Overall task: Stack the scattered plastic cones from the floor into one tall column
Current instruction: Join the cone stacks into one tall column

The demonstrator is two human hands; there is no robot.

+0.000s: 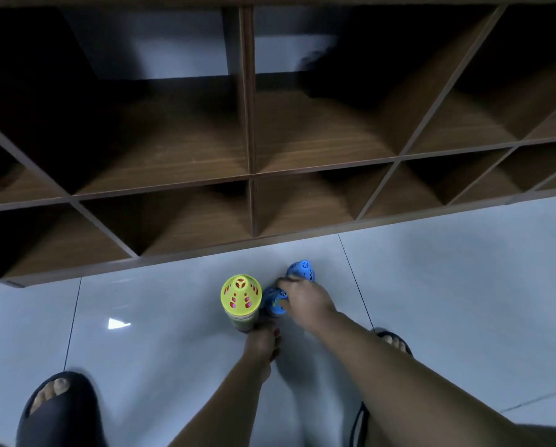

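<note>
In the lower centre, the cone stack (240, 300), yellow on top, stands on the floor (447, 301). The right hand (304, 301) has its fingers gripping a blue cone (274, 305) beside the stack. The left hand (261, 343) is at the stack's base, its grip unclear.

Top cone (240, 293) yellow, red-orange slot cutouts. Stack (243, 322) under it: striped rims, green and purple. Near blue cone (274, 305) and far blue cone (302, 270) same blue, dark holes. Floor (431, 301) pale grey gloss, dark grout lines. Shelf (186, 137) brown woodgrain. My slipper (57, 411) dark navy.
</note>
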